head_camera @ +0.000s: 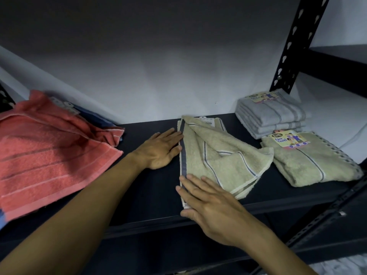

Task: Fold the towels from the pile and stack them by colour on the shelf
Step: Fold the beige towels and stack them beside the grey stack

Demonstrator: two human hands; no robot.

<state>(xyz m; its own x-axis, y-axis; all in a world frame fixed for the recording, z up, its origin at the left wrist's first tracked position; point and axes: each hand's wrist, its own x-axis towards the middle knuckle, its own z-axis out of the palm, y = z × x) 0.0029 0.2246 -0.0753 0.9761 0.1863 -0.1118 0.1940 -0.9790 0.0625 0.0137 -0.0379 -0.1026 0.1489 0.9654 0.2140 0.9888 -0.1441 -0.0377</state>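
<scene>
Dark shelf (pixel 155 191) boards run across a black metal rack against a pale wall. At the far left lies a loose pile of towels, a red towel (pixel 49 155) on top with a blue one showing beneath. Next comes the left hand (pixel 160 148), flat on the shelf, its straight fingers (pixel 174 135) touching the left edge of the beige towel (pixel 222 157) and holding nothing. That towel lies mid-shelf, half folded, its long axis running near to far and a loose corner pointing right. The right hand (pixel 214 207) lies flat on its near left corner, fingers outstretched, pressing rather than gripping.

The fold looks to be mid-way: next, the rumpled right flap probably needs squaring and folding over, then the towel goes onto the folded beige stack (pixel 309 161) at the right, in front of the grey stack (pixel 272 114).
</scene>
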